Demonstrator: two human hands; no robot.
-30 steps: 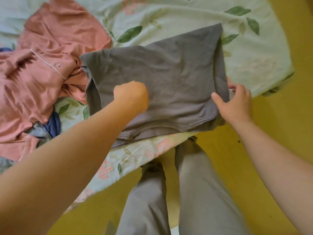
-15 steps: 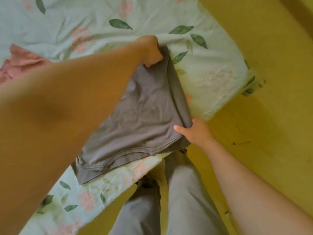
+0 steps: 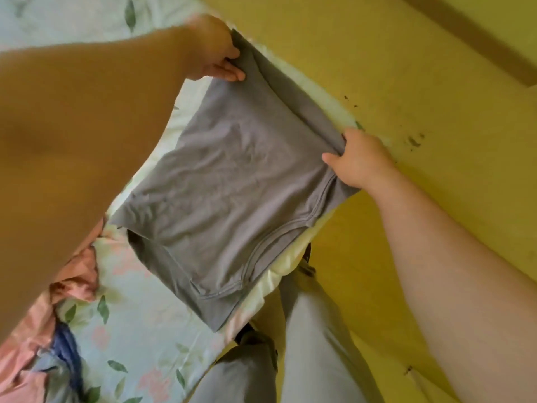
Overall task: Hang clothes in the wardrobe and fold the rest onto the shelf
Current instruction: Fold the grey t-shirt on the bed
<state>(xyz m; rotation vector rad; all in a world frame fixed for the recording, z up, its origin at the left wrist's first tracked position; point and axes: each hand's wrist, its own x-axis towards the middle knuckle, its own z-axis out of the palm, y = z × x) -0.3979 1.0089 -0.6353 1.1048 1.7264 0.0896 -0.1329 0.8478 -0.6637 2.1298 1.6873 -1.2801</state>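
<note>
**laundry_q:** ok so what's each hand actually doing?

**foldguy:** The left hand point(image 3: 213, 50) is reaching out far over the bed, thumb and fingers pinched on the far corner of the folded grey cotton t-shirt point(image 3: 232, 175). The right hand point(image 3: 359, 161) is clamped on the nearer right corner, thumb on top and fingers tucked under the cloth. The folded edge runs pretty taut between the two.

**laundry_q:** and where's the shirt sitting?

**foldguy:** It's spread over the corner of the pale green floral bed sheet point(image 3: 139, 330), with the ribbed neckline towards the person. I can't tell how much of it is off the bed tbh. Further left, under the left forearm, there's a crumpled salmon-pink garment point(image 3: 78, 274) with a bit of dark blue fabric point(image 3: 66, 353) just beside it. The person's light grey trousers point(image 3: 313, 344) are right up against the bed edge, and there's yellow floor point(image 3: 406, 68) on the right.
</note>
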